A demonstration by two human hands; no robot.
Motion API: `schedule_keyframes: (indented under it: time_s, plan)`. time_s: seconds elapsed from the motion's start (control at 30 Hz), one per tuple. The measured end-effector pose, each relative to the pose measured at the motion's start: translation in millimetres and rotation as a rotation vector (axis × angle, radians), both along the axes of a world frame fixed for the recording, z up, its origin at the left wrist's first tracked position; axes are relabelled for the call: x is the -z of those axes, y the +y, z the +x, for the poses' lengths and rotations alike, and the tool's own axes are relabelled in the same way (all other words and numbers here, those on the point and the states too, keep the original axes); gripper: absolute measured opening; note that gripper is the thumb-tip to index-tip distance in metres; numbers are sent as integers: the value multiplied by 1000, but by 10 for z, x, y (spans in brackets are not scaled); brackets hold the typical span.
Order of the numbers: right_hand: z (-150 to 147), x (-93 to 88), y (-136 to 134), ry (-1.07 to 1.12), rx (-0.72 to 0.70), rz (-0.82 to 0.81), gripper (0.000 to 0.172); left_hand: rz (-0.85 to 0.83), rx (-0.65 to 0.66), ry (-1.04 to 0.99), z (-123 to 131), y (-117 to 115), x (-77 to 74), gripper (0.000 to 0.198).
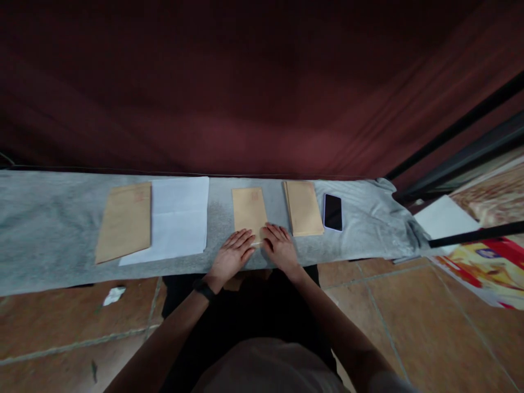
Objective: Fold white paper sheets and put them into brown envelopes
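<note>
A brown paper envelope (248, 210) with faint red print lies upright before me on the grey cloth. Across its near end rest both hands, one at each corner. My left hand (231, 254) lies flat with fingers stretched out over the left corner. On the right corner, my right hand (280, 245) presses down with its fingers extended. A thin pale strip shows between the thumbs at the envelope's near edge; the rest of that edge is hidden by the hands.
White paper sheets (180, 215) lie to the left, partly under a larger brown envelope (126, 221). Right of my hands are a stack of brown envelopes (305, 208) and a phone (333, 212). The narrow cloth-covered surface (360, 240) meets a dark red curtain (245, 109) behind.
</note>
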State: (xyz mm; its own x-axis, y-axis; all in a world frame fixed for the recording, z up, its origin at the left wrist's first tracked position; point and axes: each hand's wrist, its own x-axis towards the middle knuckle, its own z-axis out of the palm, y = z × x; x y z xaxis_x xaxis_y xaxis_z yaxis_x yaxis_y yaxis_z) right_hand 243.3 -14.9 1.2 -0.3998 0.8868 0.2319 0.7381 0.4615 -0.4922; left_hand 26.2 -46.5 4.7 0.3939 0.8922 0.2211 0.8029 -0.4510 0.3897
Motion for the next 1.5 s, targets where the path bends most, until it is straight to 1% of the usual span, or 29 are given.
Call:
schedule_keyframes:
  time_s: [0.1, 0.2, 0.3, 0.4, 0.53, 0.67, 0.87, 0.97, 1.03, 1.13, 1.33, 1.5]
  plan:
    - [20, 23, 40, 43, -37, -5, 41, 11, 3, -18, 1, -29, -24, 37]
    - [3, 50, 95, 67, -152, -29, 40, 27, -7, -25, 9, -51, -21, 36]
    - [-61, 79, 179, 11, -302, -70, 41, 39, -10, -19, 11, -52, -3, 37]
    - [-135, 91, 332, -75, -354, -100, 44, 57, -11, -23, 0, -44, 18, 36]
    - [-221, 53, 625, -205, -346, -127, 48, 90, -13, -66, -19, -33, 55, 34]
    - [-310, 6, 908, -319, -296, -108, 50, 140, -16, -99, -27, -26, 89, 32]
    - [-452, -1, 1234, -369, -118, -87, 53, 163, -12, -97, -26, -29, 90, 30]
    - [-495, 10, 1321, -365, -72, -78, 56, 178, -13, -84, -23, -28, 91, 29]
    - [-497, 19, 1327, -355, -67, -72, 59, 187, -12, -80, -21, -24, 94, 29]
    - [-457, 34, 1257, -348, -89, -72, 61, 194, -11, -80, -17, -19, 92, 29]
    - [-332, 60, 991, -337, -140, -53, 63, 185, -12, -88, -11, -35, 66, 30]
    - [-235, 62, 716, -340, -170, -53, 62, 199, -16, -78, -6, -39, 67, 29]
